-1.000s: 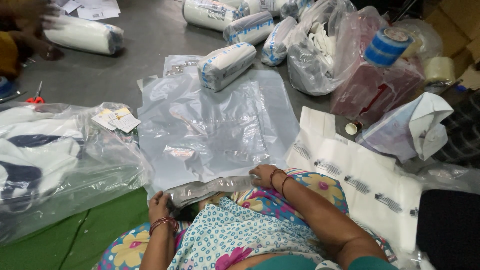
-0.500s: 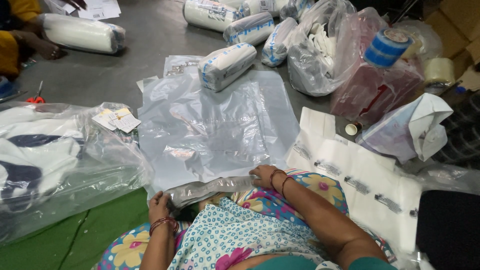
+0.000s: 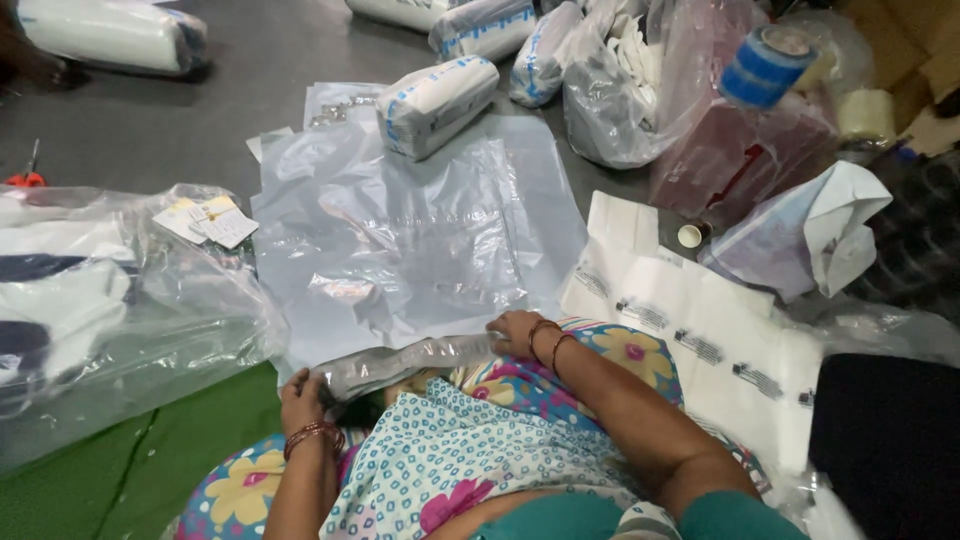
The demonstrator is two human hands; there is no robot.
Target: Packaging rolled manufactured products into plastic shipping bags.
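Note:
A rolled-up clear plastic bag lies across my lap at the near edge of a stack of flat clear plastic bags. My left hand grips the roll's left end, bangles on the wrist. My right hand presses down on its right end, fingers closed over the plastic. Both hands rest just above my flowered clothing.
A big clear bag of white and dark folded garments with paper tags lies left. Wrapped white bundles sit beyond the sheets. White label sheets, a blue tape roll, a pink bag and red-handled scissors surround.
Both hands stay on the rolled bag in the same places. The arm of another person at the far left has left the view.

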